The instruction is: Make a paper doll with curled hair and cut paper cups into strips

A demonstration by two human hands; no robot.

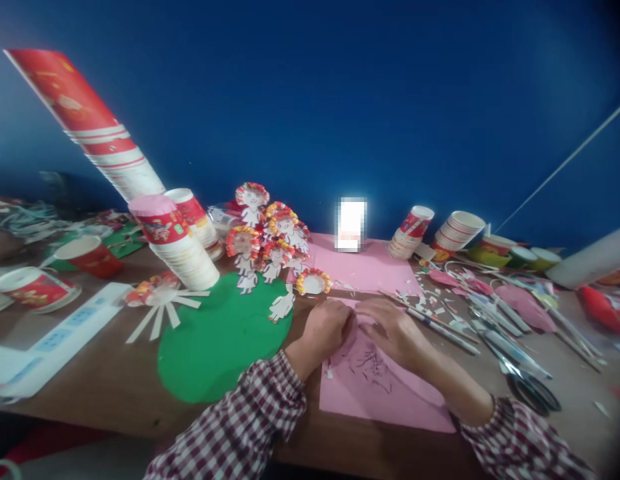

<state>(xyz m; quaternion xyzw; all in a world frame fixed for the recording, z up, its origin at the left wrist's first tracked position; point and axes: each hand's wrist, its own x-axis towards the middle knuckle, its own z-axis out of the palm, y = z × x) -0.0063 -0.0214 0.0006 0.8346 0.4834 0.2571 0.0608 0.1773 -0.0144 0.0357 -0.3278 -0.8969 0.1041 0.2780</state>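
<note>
My left hand [330, 330] is closed, its fingers curled at the far part of a pink paper sheet [410, 400]. Just to its right, my right hand [393, 330] bends its fingers inward toward the left one, with the thumb below. Whatever lies between the fingertips is hidden and too small to name. Dark scribbled marks show on the pink sheet below the hands. Beyond my left hand sits a paper ring [314, 283] with a red and yellow edge. A white paper cutout figure [281, 307] rests at the edge of a green paper shape [220, 353].
Finished-looking paper figures [273, 233] with red-yellow manes stand behind the green paper. Stacked paper cups [185, 257] lean at left. Scissors [533, 393], pens [443, 328] and paper scraps lie at right. A bright phone-like screen [351, 225] stands against the blue wall [310, 100].
</note>
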